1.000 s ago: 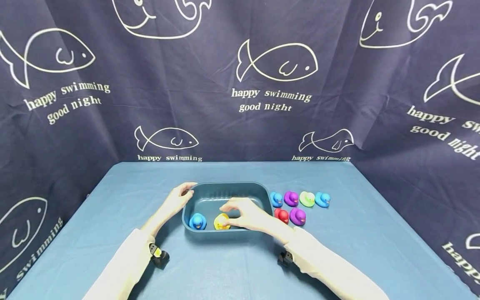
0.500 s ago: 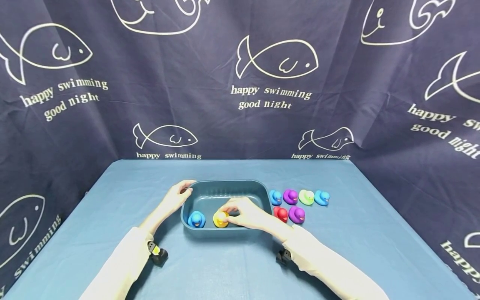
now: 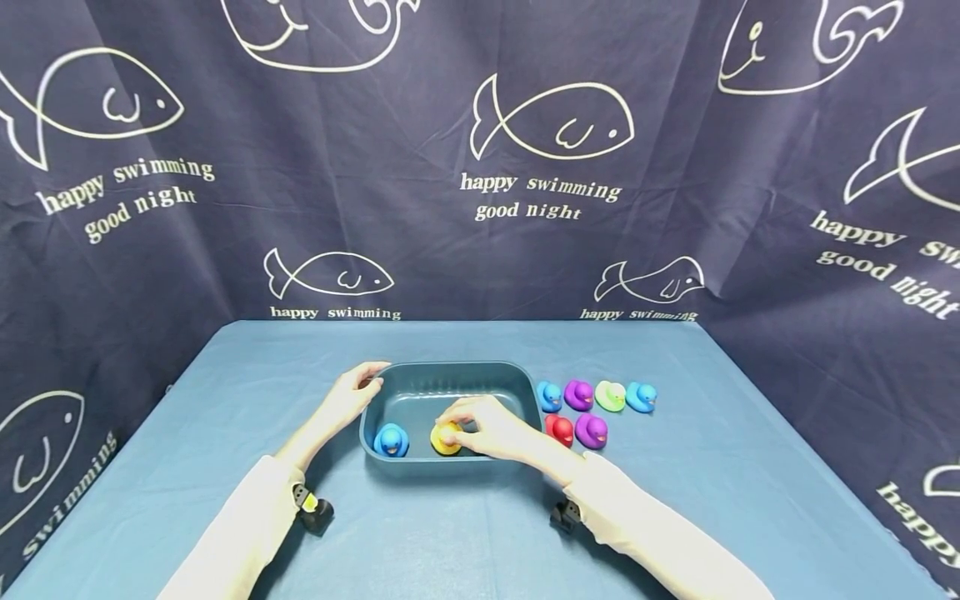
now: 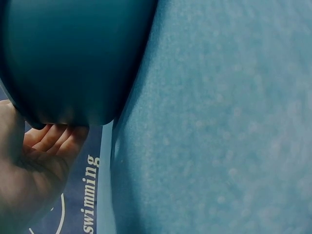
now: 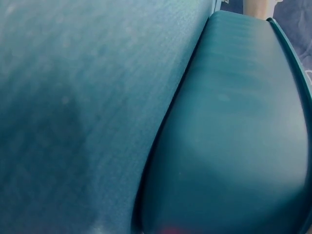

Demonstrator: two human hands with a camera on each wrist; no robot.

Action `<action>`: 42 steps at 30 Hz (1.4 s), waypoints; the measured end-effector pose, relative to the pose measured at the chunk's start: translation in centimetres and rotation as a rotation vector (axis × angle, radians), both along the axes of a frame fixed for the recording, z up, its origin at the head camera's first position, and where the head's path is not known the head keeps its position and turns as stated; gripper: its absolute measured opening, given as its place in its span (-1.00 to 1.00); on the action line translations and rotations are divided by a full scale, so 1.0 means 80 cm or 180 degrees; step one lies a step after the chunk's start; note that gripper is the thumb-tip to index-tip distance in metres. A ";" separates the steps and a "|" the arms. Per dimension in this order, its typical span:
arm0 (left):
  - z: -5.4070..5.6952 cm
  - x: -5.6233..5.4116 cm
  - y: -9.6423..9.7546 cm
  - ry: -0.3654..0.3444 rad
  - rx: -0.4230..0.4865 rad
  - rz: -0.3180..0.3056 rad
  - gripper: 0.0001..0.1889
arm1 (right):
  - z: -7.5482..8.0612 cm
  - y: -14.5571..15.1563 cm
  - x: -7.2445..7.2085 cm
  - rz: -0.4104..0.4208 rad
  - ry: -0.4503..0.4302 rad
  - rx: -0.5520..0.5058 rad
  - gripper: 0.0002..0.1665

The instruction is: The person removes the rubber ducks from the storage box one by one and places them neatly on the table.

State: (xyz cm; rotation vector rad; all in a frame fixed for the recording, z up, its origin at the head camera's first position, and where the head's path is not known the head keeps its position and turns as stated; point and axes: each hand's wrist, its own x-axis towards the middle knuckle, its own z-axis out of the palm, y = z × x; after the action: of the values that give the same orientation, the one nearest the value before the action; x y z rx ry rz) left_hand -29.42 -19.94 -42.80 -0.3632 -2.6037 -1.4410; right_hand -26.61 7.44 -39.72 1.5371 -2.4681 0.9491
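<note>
In the head view, a dark teal plastic box (image 3: 457, 460) stands on the table. My left hand (image 3: 348, 398) is at its back left corner; the left wrist view shows fairly straight fingers (image 4: 68, 141) touching the outer wall. Inside the box, my right hand (image 3: 491, 425) pinches a yellow rubber duck (image 3: 446, 439) between thumb and fingers, near the front wall. A blue rubber duck (image 3: 391, 440) sits in the front left corner. In the right wrist view only the box's outer wall (image 5: 229, 122) and the cloth show; the right hand is out of that frame.
Right of the box stand two rows of rubber ducks: a blue one (image 3: 550, 397), a purple one (image 3: 578, 395), a pale green one (image 3: 611, 396), another blue one (image 3: 641, 397), a red one (image 3: 559, 430) and another purple one (image 3: 592, 431). A fish-print curtain (image 3: 420, 167) hangs behind.
The right fingers have closed around the yellow duck, and it has shifted slightly to the right within the box. The left hand stays at the box's corner.
</note>
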 end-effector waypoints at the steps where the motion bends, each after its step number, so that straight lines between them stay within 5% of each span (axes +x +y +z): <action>1: 0.006 0.005 0.003 -0.0010 -0.0009 0.0005 -0.63 | -0.001 0.000 0.000 -0.0023 0.0014 0.0027 -0.69; 18: -0.001 0.003 0.000 -0.0012 -0.0005 -0.0025 -0.63 | -0.003 0.001 -0.001 -0.0118 -0.0294 0.0071 -0.65; 30: -0.002 0.001 -0.002 -0.0116 0.0014 -0.0029 -0.64 | -0.002 0.001 0.000 -0.0080 -0.0091 0.0073 -0.69; 42: 0.007 -0.001 -0.003 -0.0072 -0.0320 -0.0056 -0.63 | 0.002 0.001 0.000 -0.0304 -0.0042 0.0143 -0.65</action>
State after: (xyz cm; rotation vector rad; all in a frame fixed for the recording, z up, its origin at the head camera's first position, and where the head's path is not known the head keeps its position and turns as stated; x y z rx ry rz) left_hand -29.47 -20.16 -42.24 -0.3847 -2.7046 -1.3302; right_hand -26.60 7.53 -39.57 1.4153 -2.5632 0.8973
